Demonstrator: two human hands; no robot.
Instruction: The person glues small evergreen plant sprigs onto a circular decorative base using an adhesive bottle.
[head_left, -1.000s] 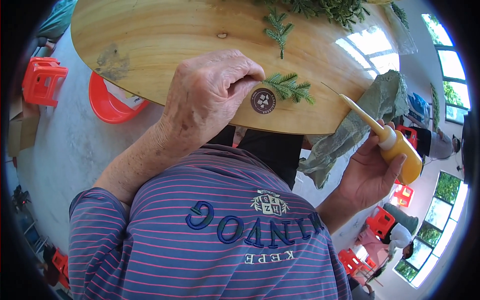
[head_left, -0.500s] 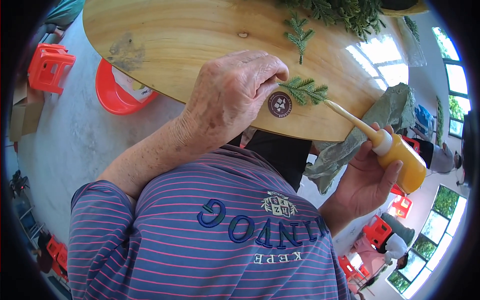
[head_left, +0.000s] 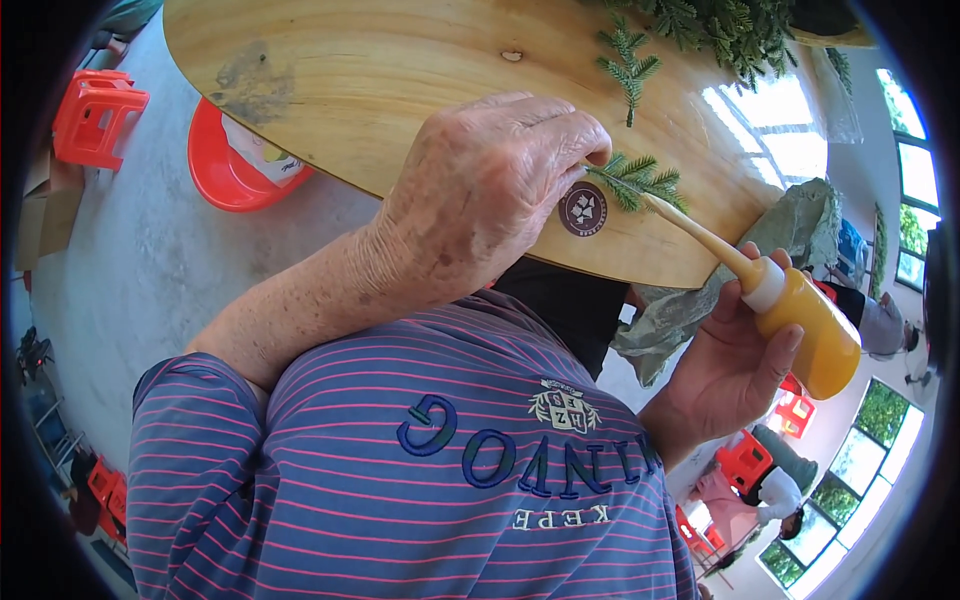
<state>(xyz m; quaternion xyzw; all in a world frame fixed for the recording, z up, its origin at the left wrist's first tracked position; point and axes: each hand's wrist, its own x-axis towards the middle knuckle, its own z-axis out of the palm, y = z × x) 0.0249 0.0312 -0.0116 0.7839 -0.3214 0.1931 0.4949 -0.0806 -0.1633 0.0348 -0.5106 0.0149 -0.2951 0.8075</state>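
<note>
My left hand (head_left: 490,190) is closed, its thumb and fingers pinching the stem end of a small green artificial fir sprig (head_left: 655,182) above the wooden table. In my right hand (head_left: 725,365) is a squeeze bottle (head_left: 815,330) of yellow-orange liquid, tilted so its long tapered nozzle points up and left. The nozzle tip meets or overlaps the sprig's needles near its middle; whether it touches cannot be told. Beyond my left hand, another sprig (head_left: 630,72) lies loose on the table. A round dark sticker (head_left: 583,209) shows on the wood just below the held sprig.
The wooden table (head_left: 370,85) has a curved edge in front of me. A heap of fir sprigs (head_left: 725,35) lies at its far right. Grey-green crumpled sheeting (head_left: 800,225) hangs at the right edge. A red basin (head_left: 225,170) and red stool (head_left: 98,118) stand left.
The nozzle tip has shifted from the sprig's outer end toward its middle. Both hands keep their holds. The whole view has shifted slightly.
</note>
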